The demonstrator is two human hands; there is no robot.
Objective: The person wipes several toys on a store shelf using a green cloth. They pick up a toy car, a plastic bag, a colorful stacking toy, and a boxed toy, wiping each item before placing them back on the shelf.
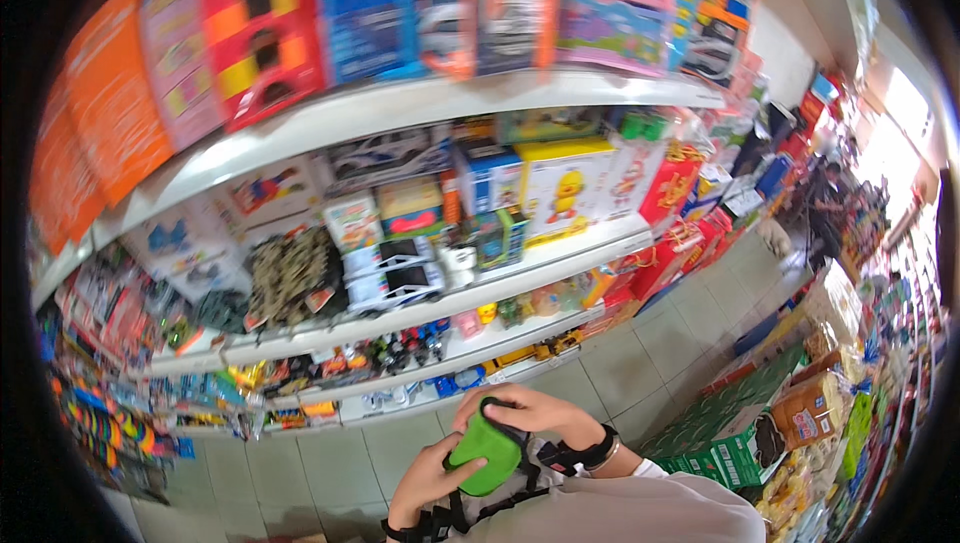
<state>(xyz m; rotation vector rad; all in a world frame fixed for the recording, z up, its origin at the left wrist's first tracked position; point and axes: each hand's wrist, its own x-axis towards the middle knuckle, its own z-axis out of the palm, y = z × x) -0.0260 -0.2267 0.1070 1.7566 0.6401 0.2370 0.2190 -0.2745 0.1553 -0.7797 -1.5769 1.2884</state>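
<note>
A bright green cloth (491, 457) with a dark edge is held in front of my body, above the tiled floor. It looks folded into a pad. My left hand (435, 472) grips its lower left side, the thumb lying across the green face. From the upper right, my right hand (525, 412) grips the dark-edged top, its thumb on the near side. Dark straps circle both wrists. The fingers behind the cloth are partly hidden.
Shelves (480, 295) of toys face me, with a white toy car (394, 273) and a yellow duck box (566, 190) on the middle one. At right stand green cartons (739, 449) and a bread bag (806, 412). A person (825, 205) is far down the tiled aisle (667, 340).
</note>
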